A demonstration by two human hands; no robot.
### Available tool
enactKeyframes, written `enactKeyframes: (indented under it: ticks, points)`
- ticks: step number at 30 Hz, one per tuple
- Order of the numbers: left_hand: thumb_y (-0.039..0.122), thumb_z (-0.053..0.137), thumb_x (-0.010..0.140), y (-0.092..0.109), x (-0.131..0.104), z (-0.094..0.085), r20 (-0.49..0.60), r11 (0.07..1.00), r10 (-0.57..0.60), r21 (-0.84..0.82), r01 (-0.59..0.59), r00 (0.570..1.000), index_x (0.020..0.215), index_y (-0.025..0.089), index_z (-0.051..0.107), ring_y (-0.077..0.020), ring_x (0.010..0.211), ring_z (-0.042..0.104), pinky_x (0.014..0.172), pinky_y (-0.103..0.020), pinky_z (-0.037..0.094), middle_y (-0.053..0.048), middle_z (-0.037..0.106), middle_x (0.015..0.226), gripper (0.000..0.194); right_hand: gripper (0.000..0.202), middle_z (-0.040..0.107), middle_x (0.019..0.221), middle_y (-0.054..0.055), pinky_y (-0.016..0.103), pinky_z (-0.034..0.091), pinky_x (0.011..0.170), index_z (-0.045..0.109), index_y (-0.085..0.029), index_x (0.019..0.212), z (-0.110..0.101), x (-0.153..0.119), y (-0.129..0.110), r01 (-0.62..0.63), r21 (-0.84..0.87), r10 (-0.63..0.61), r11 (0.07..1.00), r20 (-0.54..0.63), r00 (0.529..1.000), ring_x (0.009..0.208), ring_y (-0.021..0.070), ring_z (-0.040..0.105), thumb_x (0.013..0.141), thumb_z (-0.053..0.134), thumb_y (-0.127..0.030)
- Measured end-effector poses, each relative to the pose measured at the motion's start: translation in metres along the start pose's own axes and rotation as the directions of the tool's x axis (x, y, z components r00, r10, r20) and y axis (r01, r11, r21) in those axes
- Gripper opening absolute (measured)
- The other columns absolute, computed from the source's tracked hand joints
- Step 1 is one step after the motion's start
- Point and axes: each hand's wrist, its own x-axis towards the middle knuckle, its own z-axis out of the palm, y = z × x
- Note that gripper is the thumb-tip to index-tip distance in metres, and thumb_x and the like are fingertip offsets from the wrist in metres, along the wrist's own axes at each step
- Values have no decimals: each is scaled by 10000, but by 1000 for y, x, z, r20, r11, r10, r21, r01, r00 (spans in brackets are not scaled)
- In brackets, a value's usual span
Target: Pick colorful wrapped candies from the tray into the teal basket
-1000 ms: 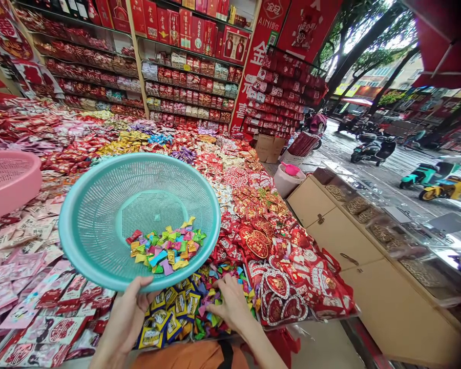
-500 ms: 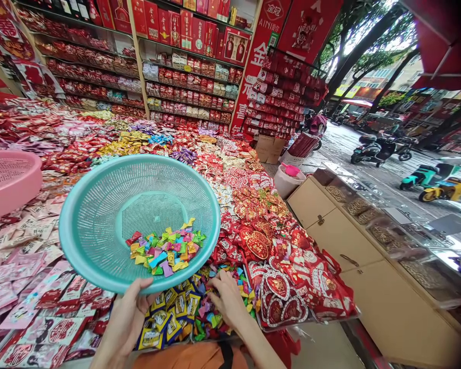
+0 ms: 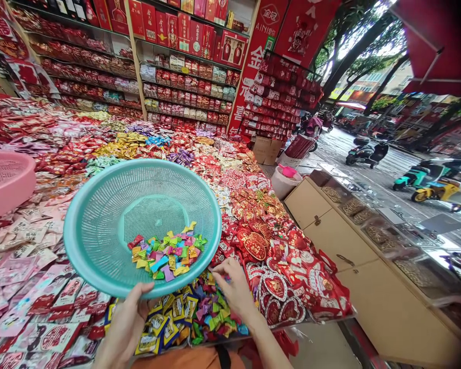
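My left hand (image 3: 128,315) grips the near rim of a turquoise plastic basket (image 3: 96,256), its thumb over the edge and the other fingers underneath. Small candies in bright wrappers (image 3: 172,253) lie heaped in the basket's near right part. Beside the rim, my right hand (image 3: 234,287) is above a pile of similar small colourful candies (image 3: 217,312). Its fingers are curled toward the thumb; whatever they may hold is hidden. Yellow-and-blue wrapped sweets (image 3: 172,318) lie under the basket's near edge, between my hands.
A pink basket (image 3: 11,184) stands at the left among packets. Red heart-shaped packages (image 3: 284,292) lie to the right. Beyond them are a white bucket (image 3: 284,182) and a beige cabinet (image 3: 341,256). Stocked shelves (image 3: 188,77) line the back; scooters (image 3: 369,151) stand outside.
My right hand has lifted slightly from the small candies and moved a little right, its fingers drawn closer together. The basket, still in my left hand, has shifted slightly down and right in view.
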Motion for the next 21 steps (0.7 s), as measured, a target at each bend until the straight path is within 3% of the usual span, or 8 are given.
enactKeyframes:
  ticks: [4,10,15,19,21]
  points:
    - [65,711,582,-3,2,2,2,1000,-9,-3,9,1000,640,145,632,-170,670,644,616,-289,583,-6,655,680,126,129,576,838,20,273,446,732,666,-207,798,-8,15,-26,28,173,-16,985,-67,998,817,156,546,876,579,-264]
    - [62,685,613,-7,0,5,27,999,-39,13,39,999,630,126,641,-183,670,649,647,-332,587,-43,681,714,79,112,583,821,3,273,459,756,686,-217,805,11,34,-52,71,294,-50,953,-78,996,802,142,551,858,609,-278]
    - [61,676,614,-6,-3,11,38,998,-54,21,53,998,632,117,652,-203,702,662,641,-319,581,-67,689,727,64,123,569,832,7,261,446,716,719,-216,870,25,47,-51,72,286,-57,956,-61,997,783,138,531,853,626,-295]
    - [68,670,614,-3,-3,14,24,998,-53,26,52,998,632,124,654,-183,660,644,634,-326,581,-54,685,715,61,285,573,876,10,267,450,739,669,-234,1132,16,45,-43,60,231,-45,971,-69,997,769,139,523,866,614,-321]
    - [75,680,605,-3,-3,15,16,999,-46,29,45,999,608,133,641,-173,644,633,629,-319,580,-36,666,679,69,293,578,877,12,263,452,718,644,-229,1147,7,36,-32,42,214,-19,976,-109,994,732,135,516,880,592,-339]
